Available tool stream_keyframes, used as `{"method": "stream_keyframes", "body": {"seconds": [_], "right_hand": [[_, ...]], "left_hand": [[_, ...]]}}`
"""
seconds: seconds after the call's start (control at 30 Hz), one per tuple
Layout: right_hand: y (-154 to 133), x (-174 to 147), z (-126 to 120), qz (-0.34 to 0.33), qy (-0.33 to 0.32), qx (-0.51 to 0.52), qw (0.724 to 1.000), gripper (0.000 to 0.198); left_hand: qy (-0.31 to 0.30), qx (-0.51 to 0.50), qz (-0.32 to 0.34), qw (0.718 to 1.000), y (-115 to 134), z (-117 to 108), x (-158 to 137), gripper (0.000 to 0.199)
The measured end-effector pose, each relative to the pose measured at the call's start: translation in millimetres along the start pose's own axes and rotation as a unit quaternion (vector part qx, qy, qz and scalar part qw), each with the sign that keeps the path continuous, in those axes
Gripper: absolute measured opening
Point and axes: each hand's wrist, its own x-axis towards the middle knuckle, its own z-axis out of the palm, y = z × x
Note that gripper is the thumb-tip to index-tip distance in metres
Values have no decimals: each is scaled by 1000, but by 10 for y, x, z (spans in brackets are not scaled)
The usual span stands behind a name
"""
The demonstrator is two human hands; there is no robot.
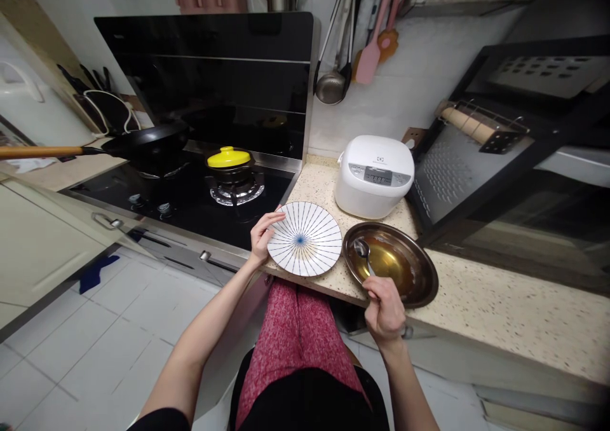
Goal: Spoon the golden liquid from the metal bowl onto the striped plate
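A white plate [314, 224] with dark lines fanning out from a blue centre rests near the counter's front edge. My left hand [264, 235] grips its left rim, fingers over the top. To the right of the plate stands a wide metal basin [422, 272] with a yellowish liquid [388, 260] in it. My right hand [382, 310] is closed around the handle of a metal spoon [362, 248], whose bowl is over the left part of the basin. Whether the spoon touches the liquid, I cannot tell.
Behind the basin sits a white rice cooker [374, 177]. On the gas stove are a small pot with a yellow lid [229, 157] and a black wok [147, 145], its wooden handle reaching left. Ladles [330, 88] and a pink spatula [368, 62] hang on the wall.
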Motion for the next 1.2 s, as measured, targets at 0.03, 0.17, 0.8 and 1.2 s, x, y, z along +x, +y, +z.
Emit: {"method": "stream_keyframes", "body": {"seconds": [0.03, 0.17, 0.8, 1.2], "right_hand": [[4, 2, -6, -3, -10, -4, 1000, 27], [3, -3, -16, 1, -8, -14, 1000, 24], [-191, -13, 614, 160, 59, 171, 970, 21], [-213, -113, 679, 229, 63, 203, 950, 22]], "left_hand": [[-1, -1, 1, 1000, 4, 1, 1, 37], [-1, -6, 4, 1000, 15, 6, 4, 37], [7, -2, -1, 1000, 3, 7, 3, 34], [0, 3, 1, 1000, 18, 4, 3, 36]]}}
